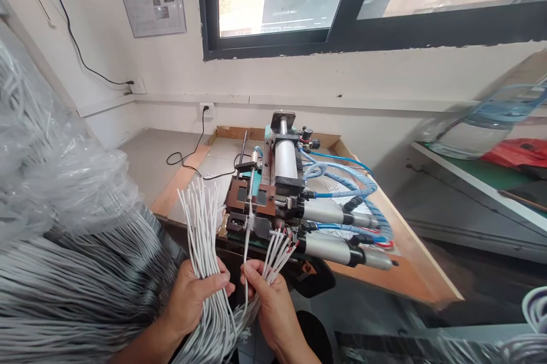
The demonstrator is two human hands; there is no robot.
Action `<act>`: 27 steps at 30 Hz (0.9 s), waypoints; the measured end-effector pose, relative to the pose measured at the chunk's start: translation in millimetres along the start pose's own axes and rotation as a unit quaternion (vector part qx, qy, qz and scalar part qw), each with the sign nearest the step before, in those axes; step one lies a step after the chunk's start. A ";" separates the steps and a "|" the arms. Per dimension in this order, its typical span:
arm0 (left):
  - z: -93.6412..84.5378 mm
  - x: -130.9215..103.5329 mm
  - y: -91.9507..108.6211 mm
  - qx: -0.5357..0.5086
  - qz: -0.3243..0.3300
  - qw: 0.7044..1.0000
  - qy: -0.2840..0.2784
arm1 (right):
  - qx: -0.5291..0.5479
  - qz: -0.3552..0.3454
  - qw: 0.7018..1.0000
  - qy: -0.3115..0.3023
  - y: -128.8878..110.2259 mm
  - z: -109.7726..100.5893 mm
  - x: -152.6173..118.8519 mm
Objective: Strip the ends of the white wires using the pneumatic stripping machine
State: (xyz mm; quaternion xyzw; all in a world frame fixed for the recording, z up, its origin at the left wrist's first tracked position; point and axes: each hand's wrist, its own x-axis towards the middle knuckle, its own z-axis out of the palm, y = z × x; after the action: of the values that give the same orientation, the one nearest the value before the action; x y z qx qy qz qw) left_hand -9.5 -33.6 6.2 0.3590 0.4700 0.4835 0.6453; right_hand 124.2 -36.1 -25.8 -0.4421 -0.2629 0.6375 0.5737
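Hands: left hand (200, 293) wrapped around a thick bundle (203, 233) of white cables; right hand (271, 298) pinching a single cable (246, 247), with a small fan (277, 250) of cables also in its grip; near each other, but apart.
Step in hand: judged to be presenting one cable end to the machine (286, 162).
Next move: likely calls for a straight, steady cable lined up with the slot.
Single cable: between both bundles, running from the right fingertips far-ward to the machine's front; whether it is clamped there, I cannot tell.
Thick bundle: to its left, ends upward.
Small fan: to its right, some ends reddish.
Machine: beyond the hands, on the desk (427, 281); blue hoses (370, 184) at right.
Left side: grey cables (85, 290), plastic sheeting (64, 176) above.
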 end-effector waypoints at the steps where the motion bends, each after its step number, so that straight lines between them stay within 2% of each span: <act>1: -0.7 -0.8 2.0 -0.004 0.001 1.000 0.007 | -0.013 -0.003 1.000 0.002 -0.9 -0.2 0.5; 5: -4.9 -0.6 10.1 -0.023 0.030 0.998 0.048 | -0.088 -0.031 0.996 0.009 1.7 -4.2 4.2; 8: -6.0 4.0 13.8 -0.044 0.051 0.995 0.071 | -0.189 -0.058 0.980 0.000 20.1 -16.2 10.7; 10: -4.9 8.0 14.9 -0.048 0.048 0.993 0.091 | -0.284 -0.043 0.958 -0.001 41.0 -31.0 15.7; 13: -2.5 12.9 15.7 -0.056 0.043 0.991 0.113 | -0.380 0.011 0.924 0.045 70.8 -58.8 21.2; 15: -1.0 15.0 16.0 -0.060 0.046 0.990 0.118 | -0.418 0.047 0.904 0.076 78.4 -72.9 22.4; 17: 0.7 16.8 16.0 -0.071 0.043 0.989 0.124 | -0.472 0.049 0.875 0.100 72.4 -75.8 21.0; 19: 3.2 19.1 15.4 -0.086 0.038 0.987 0.132 | -0.493 -0.013 0.867 0.070 56.7 -64.7 17.1; 21: 6.6 21.8 14.3 -0.094 0.034 0.986 0.132 | -0.428 -0.118 0.896 -0.031 38.8 -42.9 12.4; 22: 8.4 23.2 13.7 -0.095 0.033 0.987 0.128 | -0.382 -0.154 0.908 -0.082 31.2 -30.4 10.4; 24: 11.6 25.5 13.0 -0.097 0.037 0.988 0.116 | -0.319 -0.197 0.916 -0.138 21.3 -8.3 7.6; 27: 13.8 27.6 13.8 -0.101 0.041 0.989 0.102 | -0.256 -0.204 0.935 -0.139 17.4 8.1 6.9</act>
State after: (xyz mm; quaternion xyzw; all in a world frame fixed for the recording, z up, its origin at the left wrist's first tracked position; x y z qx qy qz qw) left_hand 2.2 -3.4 15.8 0.2601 0.4670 0.5883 0.6068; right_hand 108.9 -31.6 -38.5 -0.4176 -0.5790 0.4729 0.5165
